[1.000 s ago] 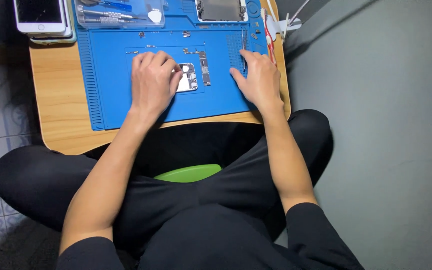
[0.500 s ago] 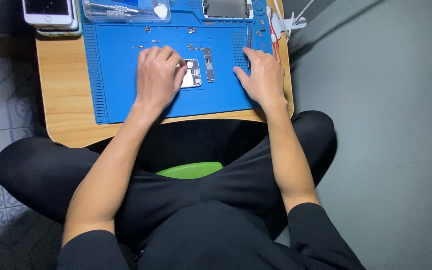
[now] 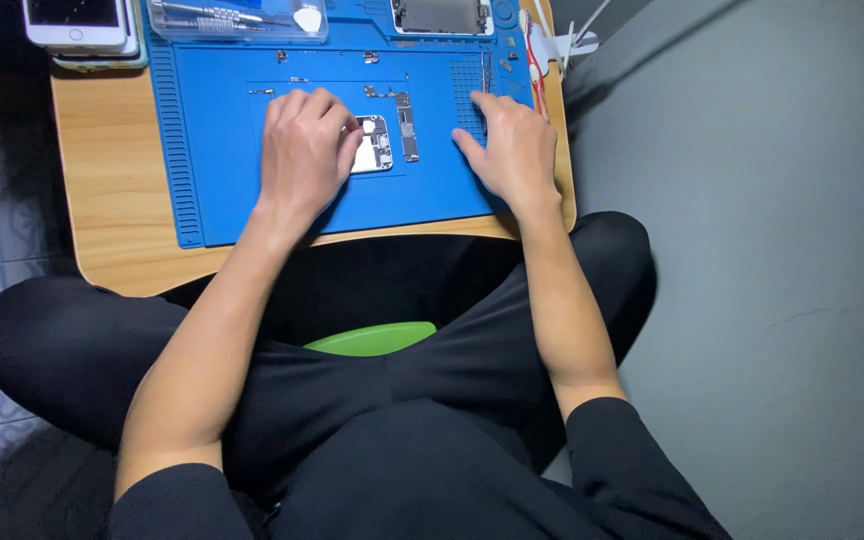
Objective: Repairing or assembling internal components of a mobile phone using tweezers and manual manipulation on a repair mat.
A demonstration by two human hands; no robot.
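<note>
My left hand (image 3: 304, 150) rests palm down on a blue repair mat (image 3: 222, 150), fingers curled over the left edge of a small silver phone part (image 3: 373, 146). Whether it grips the part I cannot tell. A narrow circuit board (image 3: 407, 128) lies just right of that part. My right hand (image 3: 512, 150) lies flat on the mat's right side, fingers spread toward the grid of small slots (image 3: 472, 80), holding nothing visible.
The mat lies on a small wooden table (image 3: 102, 200) over my crossed legs. Stacked phones (image 3: 77, 22) sit at the back left, a clear tool case (image 3: 237, 18) behind the mat, an opened phone (image 3: 440, 14) at the back, red-handled tools (image 3: 532, 50) at right.
The view has shifted slightly, so the table sits a little lower and further right in frame. Both hands stay in the same places on the mat.
</note>
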